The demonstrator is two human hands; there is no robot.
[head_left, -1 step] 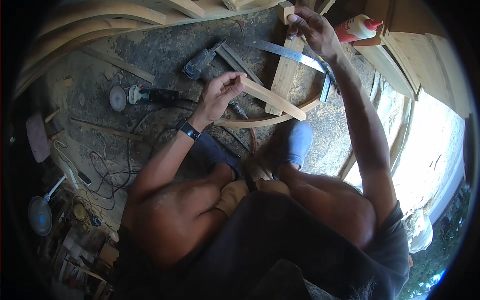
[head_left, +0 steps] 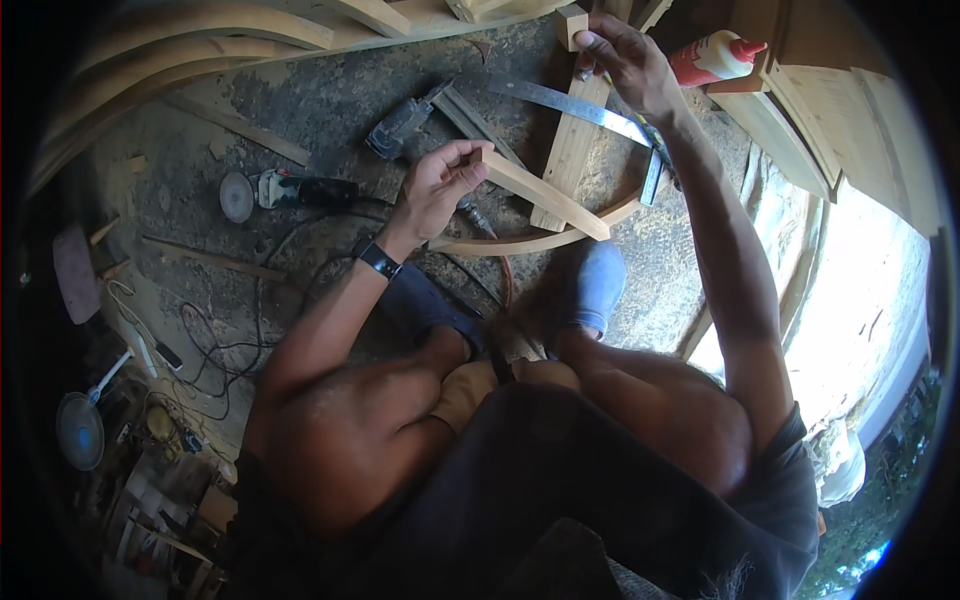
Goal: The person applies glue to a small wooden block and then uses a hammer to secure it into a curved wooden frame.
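My left hand [head_left: 435, 195], with a dark watch on its wrist, grips one end of a short, straight wooden strip [head_left: 545, 193]. The strip slants down to the right, its far end above a curved wooden piece [head_left: 520, 245] near my feet. Farther forward and to the right, my right hand [head_left: 630, 70] is closed, thumb and fingertips at the edge of a small wooden block [head_left: 571, 28]. How far the fingers wrap round the block is partly hidden. Below that hand lie a flat wooden board [head_left: 568, 155] and a metal ruler [head_left: 570, 103] across it; a square's blue-edged stock [head_left: 652, 178] is beside them.
A nail gun [head_left: 400, 125] and an angle grinder [head_left: 300, 189] lie on the floor, with cords [head_left: 215, 350] at left. A red-and-white glue bottle [head_left: 715, 57] lies at upper right. Curved wooden frames [head_left: 200, 40] line the far left; wooden panels [head_left: 860, 130] stand right.
The far end of the wooden strip has shifted very slightly up and left. Otherwise both hands look almost unmoved.
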